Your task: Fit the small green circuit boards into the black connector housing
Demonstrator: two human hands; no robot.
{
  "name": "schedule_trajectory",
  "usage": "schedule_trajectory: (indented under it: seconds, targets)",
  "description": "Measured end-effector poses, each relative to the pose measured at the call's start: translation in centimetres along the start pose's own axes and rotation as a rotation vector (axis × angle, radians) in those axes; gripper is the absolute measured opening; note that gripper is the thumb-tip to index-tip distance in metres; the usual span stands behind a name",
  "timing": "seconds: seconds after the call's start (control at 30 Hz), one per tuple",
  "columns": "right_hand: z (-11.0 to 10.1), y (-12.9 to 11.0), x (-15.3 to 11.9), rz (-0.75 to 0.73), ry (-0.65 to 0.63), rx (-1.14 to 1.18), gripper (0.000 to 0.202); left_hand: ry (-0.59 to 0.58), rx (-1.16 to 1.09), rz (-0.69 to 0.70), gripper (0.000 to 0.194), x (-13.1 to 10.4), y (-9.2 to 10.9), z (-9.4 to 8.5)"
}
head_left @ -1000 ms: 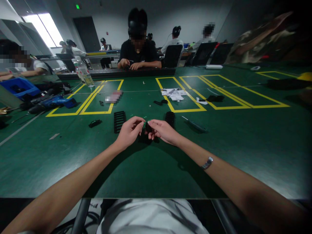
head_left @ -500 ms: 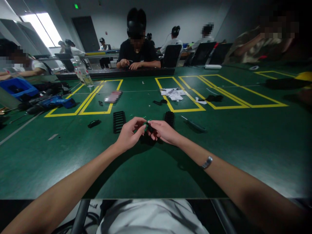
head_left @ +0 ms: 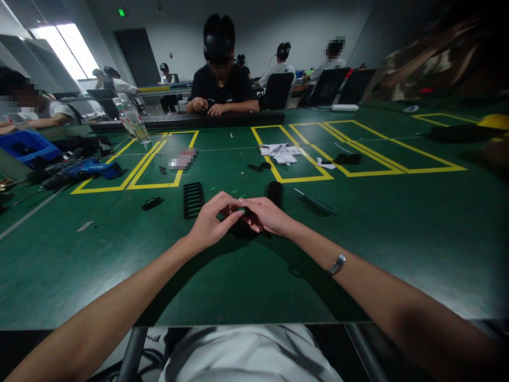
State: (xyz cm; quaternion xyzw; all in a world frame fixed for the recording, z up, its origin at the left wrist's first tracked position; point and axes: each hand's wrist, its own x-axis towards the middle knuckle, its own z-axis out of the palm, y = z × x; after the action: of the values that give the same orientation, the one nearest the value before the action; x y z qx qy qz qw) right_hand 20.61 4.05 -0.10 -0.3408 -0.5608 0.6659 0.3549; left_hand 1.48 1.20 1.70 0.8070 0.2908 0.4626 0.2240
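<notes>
My left hand (head_left: 210, 220) and my right hand (head_left: 265, 215) meet above the table, their fingertips closed on a small green part (head_left: 242, 211) with dark portions. Fingers cover most of it, so its exact kind does not show. Just left of my left hand lies a black slotted frame (head_left: 193, 200). A second black slotted piece (head_left: 274, 192) sits behind my right hand, partly hidden by it. Beyond the fingertips are several tiny green bits (head_left: 234, 191). To the right rests a screwdriver (head_left: 318, 203) with a thin metal shaft.
A black part (head_left: 152, 203) lies on the green table (head_left: 246, 286) at left. Farther off are crumpled white paper (head_left: 282, 153), black pieces (head_left: 260, 166), a bottle (head_left: 135, 124), a blue power tool (head_left: 89, 168) and a blue bin (head_left: 27, 148). A person (head_left: 220, 87) sits opposite.
My fingers have drawn closer around the small part, and the right hand has turned slightly. More of the part is covered now. The view has shifted a little.
</notes>
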Motion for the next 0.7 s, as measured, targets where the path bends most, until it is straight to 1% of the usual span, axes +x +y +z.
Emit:
schedule_trajectory:
  seconds: [0.13, 0.3, 0.5, 0.57, 0.7]
  targets:
    - [-0.11, -0.05, -0.11, 0.005, -0.017, -0.012, 0.039, -0.010, -0.014, 0.029, 0.019, 0.04, -0.20, 0.14]
    - [-0.18, -0.12, -0.27, 0.030, -0.038, 0.008, 0.039, -0.006, 0.004, 0.024, 0.010, 0.10, -0.14, 0.20]
    - [-0.16, -0.18, -0.29, 0.032, -0.041, 0.019, 0.038, -0.009, 0.022, 0.010, 0.009, 0.05, -0.03, 0.21]
    - [-0.21, -0.09, -0.24, 0.030, -0.038, 0.017, 0.038, 0.012, 0.024, -0.001, 0.008, 0.00, 0.00, 0.23]
    - [-0.40, 0.14, -0.13, 0.036, -0.044, 0.016, 0.038, 0.101, 0.034, -0.019, 0.008, -0.07, 0.10, 0.17]
